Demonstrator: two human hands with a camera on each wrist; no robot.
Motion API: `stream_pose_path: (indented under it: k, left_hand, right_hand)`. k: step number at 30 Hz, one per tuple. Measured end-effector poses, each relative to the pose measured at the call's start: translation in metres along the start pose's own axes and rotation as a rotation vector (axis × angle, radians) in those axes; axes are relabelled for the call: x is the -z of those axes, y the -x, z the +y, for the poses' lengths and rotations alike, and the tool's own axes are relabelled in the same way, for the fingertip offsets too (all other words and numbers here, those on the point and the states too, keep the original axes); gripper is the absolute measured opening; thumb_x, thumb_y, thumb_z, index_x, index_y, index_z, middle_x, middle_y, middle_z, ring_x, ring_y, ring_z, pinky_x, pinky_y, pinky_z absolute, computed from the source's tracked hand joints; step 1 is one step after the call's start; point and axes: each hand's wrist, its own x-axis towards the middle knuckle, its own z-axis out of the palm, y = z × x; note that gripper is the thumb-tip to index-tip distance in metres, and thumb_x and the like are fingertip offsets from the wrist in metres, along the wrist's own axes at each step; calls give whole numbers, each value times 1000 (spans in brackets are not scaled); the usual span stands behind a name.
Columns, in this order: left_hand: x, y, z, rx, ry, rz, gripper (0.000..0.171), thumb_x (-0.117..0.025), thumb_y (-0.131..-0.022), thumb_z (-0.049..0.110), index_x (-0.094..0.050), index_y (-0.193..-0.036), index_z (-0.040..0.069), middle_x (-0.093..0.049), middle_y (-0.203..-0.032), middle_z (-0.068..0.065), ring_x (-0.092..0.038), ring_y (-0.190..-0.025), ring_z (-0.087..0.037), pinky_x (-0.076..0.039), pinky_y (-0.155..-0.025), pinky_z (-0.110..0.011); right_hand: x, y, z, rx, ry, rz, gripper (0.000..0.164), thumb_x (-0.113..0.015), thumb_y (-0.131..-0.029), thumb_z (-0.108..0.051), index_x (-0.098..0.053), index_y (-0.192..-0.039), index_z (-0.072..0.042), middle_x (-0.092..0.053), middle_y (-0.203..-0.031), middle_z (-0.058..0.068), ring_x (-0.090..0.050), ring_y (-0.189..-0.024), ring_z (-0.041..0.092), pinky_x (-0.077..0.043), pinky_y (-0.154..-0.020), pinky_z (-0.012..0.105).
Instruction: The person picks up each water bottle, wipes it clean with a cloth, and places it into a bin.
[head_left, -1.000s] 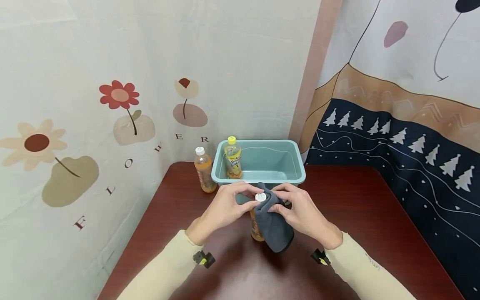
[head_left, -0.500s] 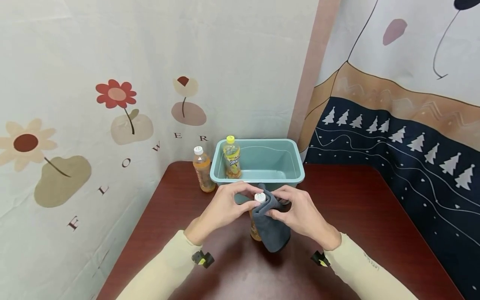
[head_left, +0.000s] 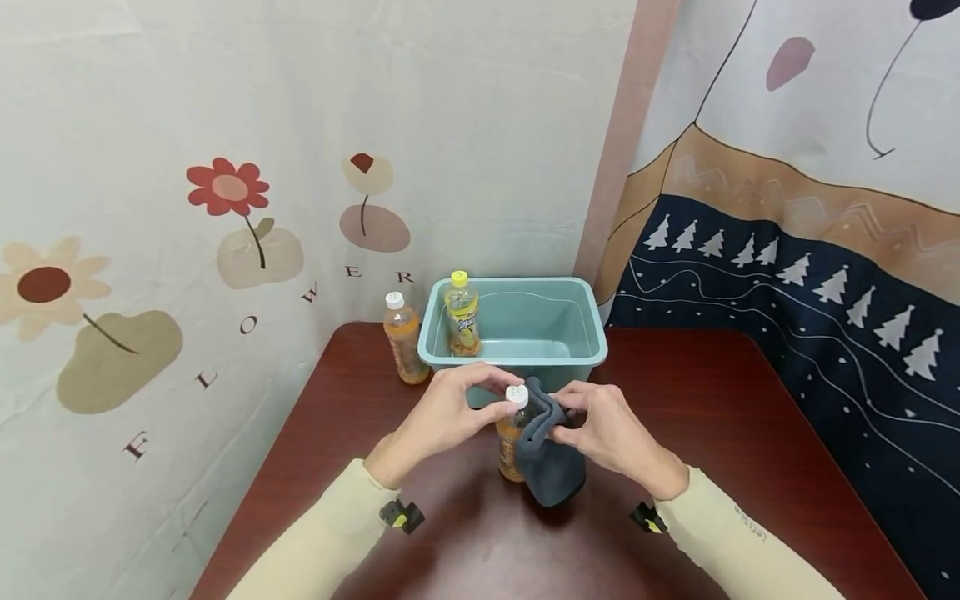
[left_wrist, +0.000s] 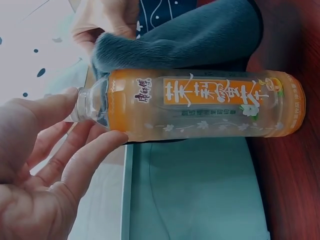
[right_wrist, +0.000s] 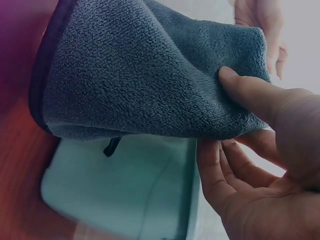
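Note:
An orange-labelled drink bottle (head_left: 510, 446) with a white cap (head_left: 517, 395) stands upright on the table. My left hand (head_left: 454, 412) pinches it at the cap and neck; in the left wrist view the thumb and fingers sit around the bottle's top (left_wrist: 90, 105). A dark grey towel (head_left: 553, 471) hangs in folds along the bottle's right side. Its upper part is pinched between the thumb and fingers of my right hand (head_left: 617, 427). In the right wrist view the towel (right_wrist: 130, 75) hides the bottle.
Behind the hands stands a light teal bin (head_left: 525, 362) with a yellow-capped bottle (head_left: 463, 321) inside at its left. Another white-capped orange bottle (head_left: 406, 342) stands left of the bin. The dark red table (head_left: 675, 392) meets a printed cloth wall at the back.
My right hand has moved slightly right with the towel, so more of the bottle's neck and label shows. The left hand keeps its hold on the bottle's top.

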Motion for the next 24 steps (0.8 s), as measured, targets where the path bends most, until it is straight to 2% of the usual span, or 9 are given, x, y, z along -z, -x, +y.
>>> stream_pose_path:
  k: [5, 12, 17, 20, 24]
  left_hand:
    - [0, 1, 0, -15, 13, 0, 34, -93, -104, 27, -84, -136, 29, -85, -123, 11, -82, -114, -11, -67, -97, -31]
    - [-1, 2, -1, -31, 6, -7, 32, -92, -105, 26, -83, -136, 30, -83, -124, 13, -80, -116, -9, -68, -98, -31]
    - [0, 2, -1, -49, 3, -2, 31, -91, -106, 26, -83, -135, 29, -84, -124, 12, -81, -116, -9, -68, -98, -32]
    - [0, 3, -2, -71, 8, 1, 31, -91, -106, 25, -83, -136, 28, -84, -124, 12, -81, -116, -9, -68, -98, -32]
    - [0, 3, -4, -80, 6, 2, 31, -90, -106, 26, -82, -137, 28, -84, -125, 12, -81, -117, -9, -69, -98, -33]
  right_hand:
    - [-9, 0, 13, 15, 55, -44, 36, -98, -91, 3, -91, -124, -10, -85, -108, -2, -73, -86, 5, -67, -77, 21]
    - [-29, 1, 32, 34, 125, -107, 29, -96, -91, 2, -93, -117, -12, -85, -107, 0, -72, -86, 3, -64, -75, 19]
    - [-42, 0, 44, 49, 120, -168, 22, -92, -93, 3, -92, -104, -16, -84, -99, -1, -65, -80, 0, -57, -67, 18]
    - [-49, -1, 51, 30, 104, -219, 21, -91, -95, 3, -89, -96, -18, -81, -89, -5, -58, -75, -1, -49, -63, 18]
    - [-56, -1, 58, -10, 83, -251, 20, -92, -96, 1, -88, -93, -19, -79, -84, -8, -54, -71, -2, -44, -61, 17]
